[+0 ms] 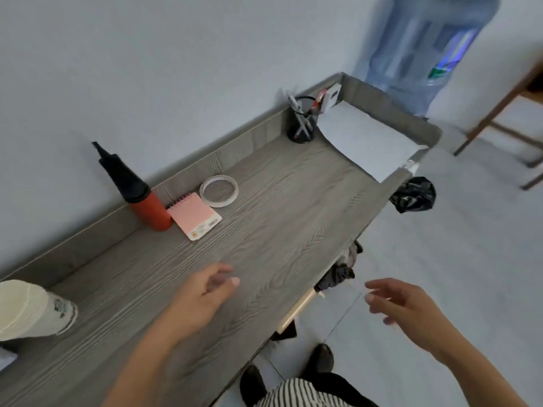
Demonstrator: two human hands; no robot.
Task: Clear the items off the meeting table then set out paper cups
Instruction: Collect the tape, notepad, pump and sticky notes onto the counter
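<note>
While hovering above table, left hand loosely spread, empty | right hand spread, empty

A large blue water jug stands in the corner against the white wall, with wooden furniture legs to its right (chair or table, hard to tell). A crumpled black plastic bag lies on the pale tiled floor.
</note>
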